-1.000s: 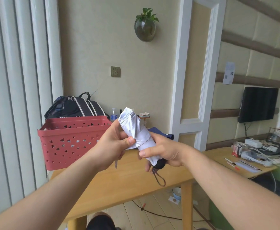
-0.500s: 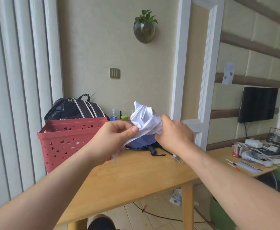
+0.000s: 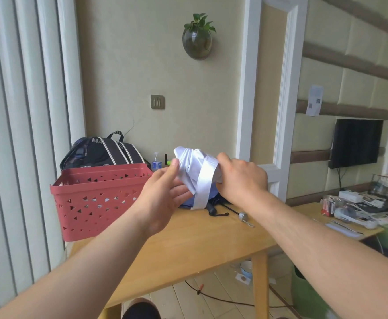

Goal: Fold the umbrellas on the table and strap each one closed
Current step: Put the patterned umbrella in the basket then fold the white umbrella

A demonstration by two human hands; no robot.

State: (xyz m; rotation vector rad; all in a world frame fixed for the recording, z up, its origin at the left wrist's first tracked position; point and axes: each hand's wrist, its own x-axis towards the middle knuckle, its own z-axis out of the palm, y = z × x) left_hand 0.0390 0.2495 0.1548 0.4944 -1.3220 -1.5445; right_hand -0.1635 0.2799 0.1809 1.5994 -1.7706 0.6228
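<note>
My right hand (image 3: 239, 178) is squeezing the white umbrella (image 3: 194, 171) above the table (image 3: 188, 245) so it's staying rolled — my left hand (image 3: 163, 194) is open, fingers spread beside it, getting ready for the strap (image 3: 203, 187).

Two umbrellas were visible: one white umbrella (image 3: 194, 171) and one blue umbrella (image 3: 202, 200); also one red basket (image 3: 96, 196), one backpack (image 3: 101, 153).

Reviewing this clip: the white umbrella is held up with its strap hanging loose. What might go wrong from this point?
Two risks. The right hand alone grips the white umbrella; the left hand is open with only its thumb near the fabric, so the rolled canopy may loosen before the strap goes round. Also, the bundle hangs over the blue umbrella lying on the table, so a slip would drop it there.
</note>
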